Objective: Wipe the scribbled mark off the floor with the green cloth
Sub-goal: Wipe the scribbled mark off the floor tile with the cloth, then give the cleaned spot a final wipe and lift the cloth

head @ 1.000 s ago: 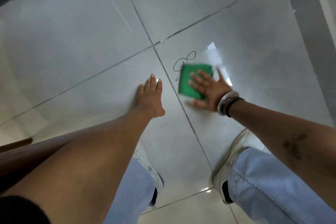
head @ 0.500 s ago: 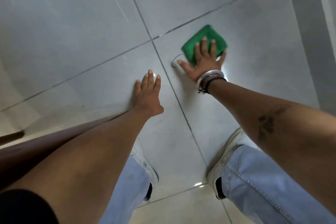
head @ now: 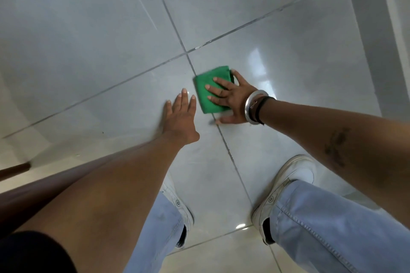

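Now the green cloth point(head: 209, 91) lies flat under the right hand point(head: 230, 97), just beside the left hand point(head: 180, 117).

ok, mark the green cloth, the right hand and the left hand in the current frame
green cloth point(head: 205, 93): head view, on the bare fabric left of the fingers.
right hand point(head: 230, 97): head view, on the back of the hand, which lies flat on the cloth.
left hand point(head: 180, 119): head view, on the back of the hand, flat on the floor.

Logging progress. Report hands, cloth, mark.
Right hand flat, pressing cloth on floor. Left hand braced flat, empty. No mark visible; cloth may cover it. Nothing in the way.
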Demonstrator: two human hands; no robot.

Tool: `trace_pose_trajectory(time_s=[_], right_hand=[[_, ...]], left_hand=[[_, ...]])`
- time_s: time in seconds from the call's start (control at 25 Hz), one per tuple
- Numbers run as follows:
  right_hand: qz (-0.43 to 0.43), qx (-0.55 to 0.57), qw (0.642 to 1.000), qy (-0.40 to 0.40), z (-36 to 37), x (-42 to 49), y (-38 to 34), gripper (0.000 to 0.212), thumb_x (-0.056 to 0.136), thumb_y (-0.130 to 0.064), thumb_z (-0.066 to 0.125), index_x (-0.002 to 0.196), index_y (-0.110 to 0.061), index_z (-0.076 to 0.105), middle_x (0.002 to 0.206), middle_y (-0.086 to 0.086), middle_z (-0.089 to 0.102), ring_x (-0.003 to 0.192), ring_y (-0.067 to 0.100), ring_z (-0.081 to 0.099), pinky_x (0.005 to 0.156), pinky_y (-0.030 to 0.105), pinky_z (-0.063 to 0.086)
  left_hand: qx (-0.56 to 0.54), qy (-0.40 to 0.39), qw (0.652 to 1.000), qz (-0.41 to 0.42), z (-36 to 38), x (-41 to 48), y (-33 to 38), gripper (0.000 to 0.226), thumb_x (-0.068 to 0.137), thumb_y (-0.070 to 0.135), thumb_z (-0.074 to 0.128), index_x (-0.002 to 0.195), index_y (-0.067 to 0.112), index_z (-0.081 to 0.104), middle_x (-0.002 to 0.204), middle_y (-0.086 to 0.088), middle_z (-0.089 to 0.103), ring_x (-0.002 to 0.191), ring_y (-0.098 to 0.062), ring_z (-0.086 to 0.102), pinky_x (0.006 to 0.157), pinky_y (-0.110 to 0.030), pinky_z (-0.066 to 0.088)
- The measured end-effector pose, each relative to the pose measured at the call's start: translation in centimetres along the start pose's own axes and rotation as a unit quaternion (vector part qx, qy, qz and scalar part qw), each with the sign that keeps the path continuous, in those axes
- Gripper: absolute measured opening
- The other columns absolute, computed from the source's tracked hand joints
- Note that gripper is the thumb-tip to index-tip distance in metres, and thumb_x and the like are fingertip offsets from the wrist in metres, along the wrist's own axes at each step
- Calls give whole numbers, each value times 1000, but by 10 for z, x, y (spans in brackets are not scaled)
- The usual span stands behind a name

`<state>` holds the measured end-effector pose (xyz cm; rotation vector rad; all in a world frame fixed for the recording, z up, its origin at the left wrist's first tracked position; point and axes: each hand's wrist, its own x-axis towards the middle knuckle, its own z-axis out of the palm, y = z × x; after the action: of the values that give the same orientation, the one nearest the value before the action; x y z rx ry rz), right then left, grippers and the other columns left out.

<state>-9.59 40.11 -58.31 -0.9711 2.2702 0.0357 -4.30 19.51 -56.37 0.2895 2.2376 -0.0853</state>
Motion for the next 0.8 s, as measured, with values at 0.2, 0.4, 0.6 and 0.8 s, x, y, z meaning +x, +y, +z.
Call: trace_pose_trajectory(time_s=[0.2, 0.4, 0.6, 0.8], right_hand=[[309, 152, 934, 97, 31, -33, 30, 77, 82, -69, 22, 148, -30, 23, 162, -2, 11, 149, 24, 6, 109, 66, -12], [197, 78, 977, 1, 52, -66, -14, 90, 76, -77, 16, 150, -26, 15, 163, 0, 1, 149, 29, -3, 111, 61, -11], [219, 89, 970, 56, 78, -81, -27, 70, 86, -47, 54, 147, -22, 29, 160, 8, 23, 144, 35, 24, 109, 70, 13], [488, 172, 856, -10, 64, -83, -48, 47, 88, -14, 48, 131, 3, 45, 141, 34, 42, 113, 49, 52, 97, 53, 36]], left_hand=[[17, -36, 999, 14, -9, 1, -8, 108, 75, 34, 63, 156, 14, -6, 163, -12, -19, 152, -24, -9, 122, -51, 0], [0, -48, 999, -18, -14, -1, 6, 105, 79, 31, 61, 155, 10, -8, 162, -15, -21, 152, -27, -11, 122, -50, 0], [7, -69, 997, -28, -23, 2, 3, 96, 82, 29, 57, 155, 8, -3, 164, -13, -16, 152, -27, -5, 122, -50, -1], [-85, -58, 991, -91, -39, -27, 27, 70, 81, 31, 54, 144, 9, 35, 155, -13, 31, 145, -29, 26, 119, -47, 13]])
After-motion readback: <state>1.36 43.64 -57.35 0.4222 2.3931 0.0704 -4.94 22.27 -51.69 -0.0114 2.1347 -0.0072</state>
